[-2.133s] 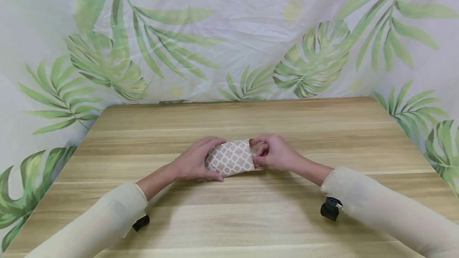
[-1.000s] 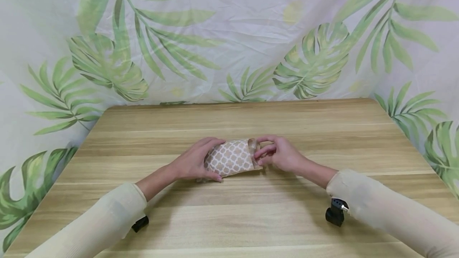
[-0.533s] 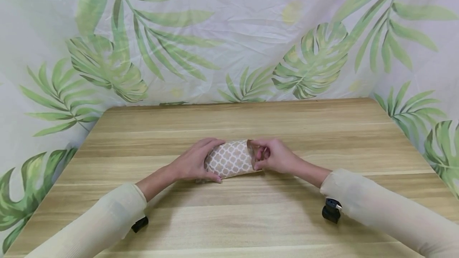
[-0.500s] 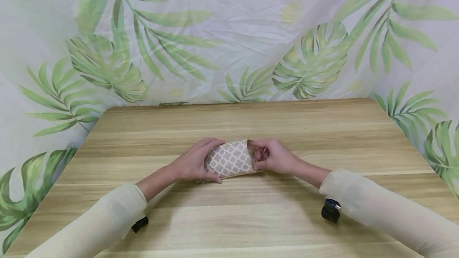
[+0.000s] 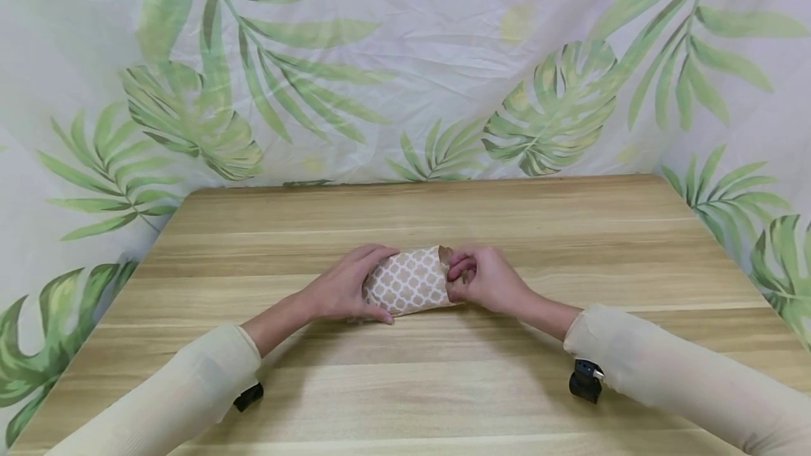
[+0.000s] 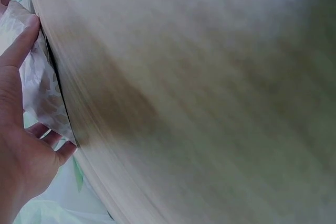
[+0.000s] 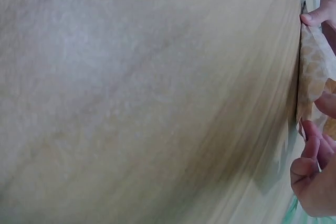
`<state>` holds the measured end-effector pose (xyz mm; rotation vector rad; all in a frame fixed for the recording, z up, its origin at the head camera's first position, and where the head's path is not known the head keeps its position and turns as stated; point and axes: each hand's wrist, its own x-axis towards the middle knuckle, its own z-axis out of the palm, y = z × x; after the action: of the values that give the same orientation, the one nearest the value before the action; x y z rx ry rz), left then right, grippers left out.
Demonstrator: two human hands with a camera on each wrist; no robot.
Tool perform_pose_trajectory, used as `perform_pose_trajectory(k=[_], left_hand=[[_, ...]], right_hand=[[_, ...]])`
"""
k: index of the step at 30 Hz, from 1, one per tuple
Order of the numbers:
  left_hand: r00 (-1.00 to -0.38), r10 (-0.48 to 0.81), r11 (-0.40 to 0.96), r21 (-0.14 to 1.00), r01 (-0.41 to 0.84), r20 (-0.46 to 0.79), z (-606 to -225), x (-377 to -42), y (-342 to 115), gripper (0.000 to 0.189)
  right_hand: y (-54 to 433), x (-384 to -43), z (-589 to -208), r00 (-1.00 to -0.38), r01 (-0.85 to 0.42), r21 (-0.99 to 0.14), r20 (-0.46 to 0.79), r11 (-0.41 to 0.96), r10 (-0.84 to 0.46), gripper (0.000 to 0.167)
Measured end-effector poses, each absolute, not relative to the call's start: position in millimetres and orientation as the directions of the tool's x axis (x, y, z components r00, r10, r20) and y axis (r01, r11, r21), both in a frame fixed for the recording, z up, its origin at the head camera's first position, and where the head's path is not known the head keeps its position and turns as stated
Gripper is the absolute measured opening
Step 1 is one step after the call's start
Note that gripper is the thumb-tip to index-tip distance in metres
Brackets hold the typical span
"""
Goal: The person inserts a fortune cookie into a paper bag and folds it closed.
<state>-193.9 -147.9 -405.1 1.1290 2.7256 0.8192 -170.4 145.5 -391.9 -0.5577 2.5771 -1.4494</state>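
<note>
A small brown paper bag [image 5: 408, 279] with a white lattice print lies on its side at the middle of the table, its mouth towards the right. My left hand [image 5: 345, 283] holds the bag's closed end, thumb along the near edge and fingers over the far edge. At the mouth, my right hand [image 5: 488, 279] pinches the lip with curled fingers. In the left wrist view the bag [image 6: 44, 90] sits between thumb and fingers. The right wrist view shows the bag's brown inside near my right hand [image 7: 315, 171]. What the bag contains is hidden.
The wood-grain table [image 5: 405, 400] spreads around both hands. Behind it hangs a pale cloth [image 5: 437, 76] printed with green leaves. Black wrist cameras hang below both sleeves, such as the right camera [image 5: 586, 382].
My right hand's fingers were spread at the mouth a second ago and are now curled in at the lip. The left hand and the bag have stayed nearly still.
</note>
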Motion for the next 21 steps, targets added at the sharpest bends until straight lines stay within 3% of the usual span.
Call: perform_pose_trajectory(k=[13, 21], left_hand=[[-0.728, 0.674, 0.592, 0.500, 0.633, 0.125, -405.4, -194.3, -147.3, 0.110], [-0.724, 0.677, 0.588, 0.494, 0.641, 0.133, -405.0, -194.4, -146.6, 0.109]], right_hand=[[146.4, -173.2, -396.0, -0.907, -0.267, -0.844, 0.057, 0.465, -0.416, 0.044], [142.8, -180.5, -396.6, -0.894, -0.327, -0.802, 0.091, 0.499, -0.439, 0.042]])
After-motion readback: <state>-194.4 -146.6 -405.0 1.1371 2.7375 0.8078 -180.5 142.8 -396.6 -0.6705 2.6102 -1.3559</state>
